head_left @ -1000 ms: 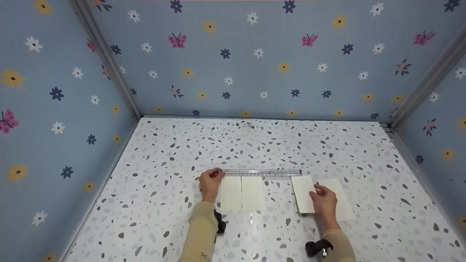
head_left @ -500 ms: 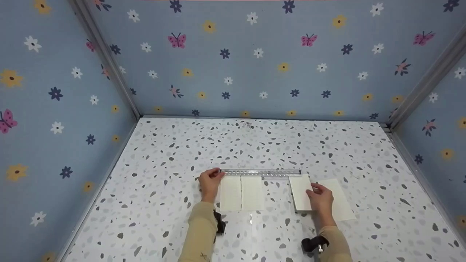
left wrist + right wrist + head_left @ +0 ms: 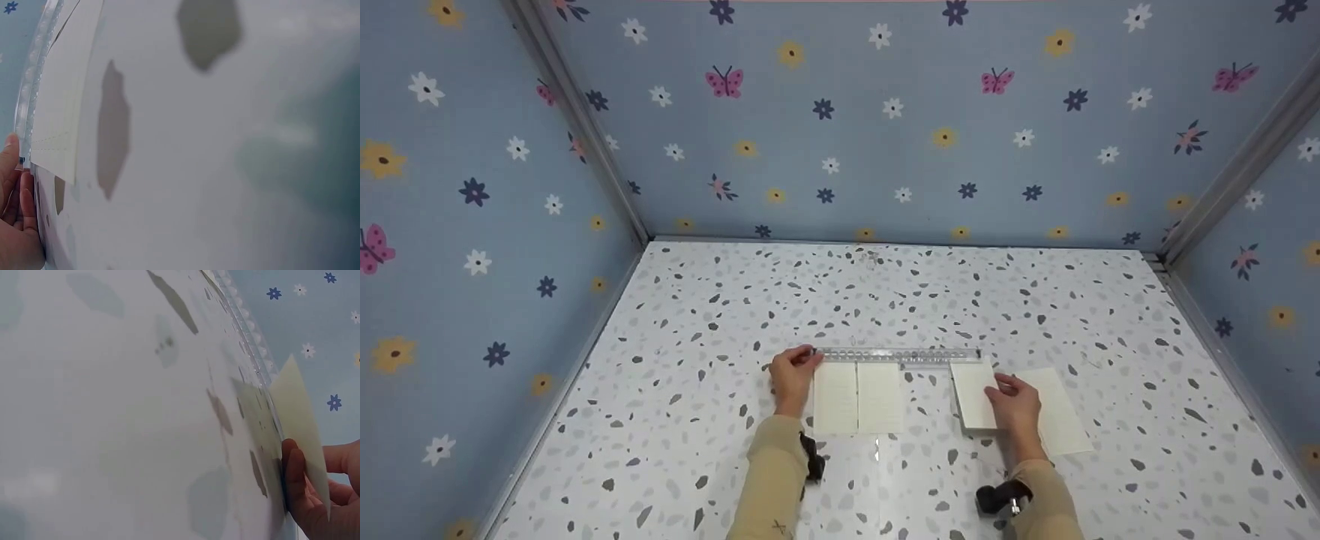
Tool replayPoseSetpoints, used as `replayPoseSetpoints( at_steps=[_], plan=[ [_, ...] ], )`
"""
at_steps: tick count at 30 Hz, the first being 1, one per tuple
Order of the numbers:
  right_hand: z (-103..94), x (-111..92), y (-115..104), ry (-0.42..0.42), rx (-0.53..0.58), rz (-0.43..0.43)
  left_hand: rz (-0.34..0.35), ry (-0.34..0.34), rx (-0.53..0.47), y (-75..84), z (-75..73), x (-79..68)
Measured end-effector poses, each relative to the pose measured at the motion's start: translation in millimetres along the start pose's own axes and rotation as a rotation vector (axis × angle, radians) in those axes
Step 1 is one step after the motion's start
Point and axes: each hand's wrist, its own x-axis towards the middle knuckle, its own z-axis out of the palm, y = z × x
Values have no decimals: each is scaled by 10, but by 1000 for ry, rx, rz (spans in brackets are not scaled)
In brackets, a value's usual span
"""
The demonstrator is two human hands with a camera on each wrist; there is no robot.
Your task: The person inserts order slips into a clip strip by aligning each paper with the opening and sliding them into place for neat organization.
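Note:
A clear plastic strip (image 3: 900, 355) with a row of rounded bumps lies crosswise on the table. My left hand (image 3: 792, 379) pinches its left end between thumb and fingers, seen also at the edge of the left wrist view. Along the strip's near side lie two cream paper pages, a left one (image 3: 835, 399) and a right one (image 3: 879, 399), with a narrow dark line between them. My right hand (image 3: 1017, 405) pinches another cream sheet of paper (image 3: 973, 396) by its right side. That sheet's top edge is at the strip's right end, and in the right wrist view the sheet (image 3: 298, 408) stands tilted off the table.
Beneath and right of my right hand lies one more cream sheet (image 3: 1065, 412), turned at an angle. The speckled white table (image 3: 720, 300) is bounded by blue flowered panels (image 3: 855, 142) at the back and both sides.
My right hand has moved left and slightly away from me with the sheet, bringing it closer to the two pages. My left hand and the strip have stayed in place.

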Motion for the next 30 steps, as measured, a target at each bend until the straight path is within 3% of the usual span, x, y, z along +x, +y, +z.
replayPoseSetpoints(
  at_steps=[14, 24, 30],
  plan=[
    [40, 25, -21, -13, 24, 12, -33, 8, 19, 20, 6, 11],
    [73, -19, -16, 14, 1, -48, 1, 15, -5, -2, 9, 12],
    [106, -14, -4, -3, -11, -17, -3, 21, 7, -7, 15, 8]
  ],
)
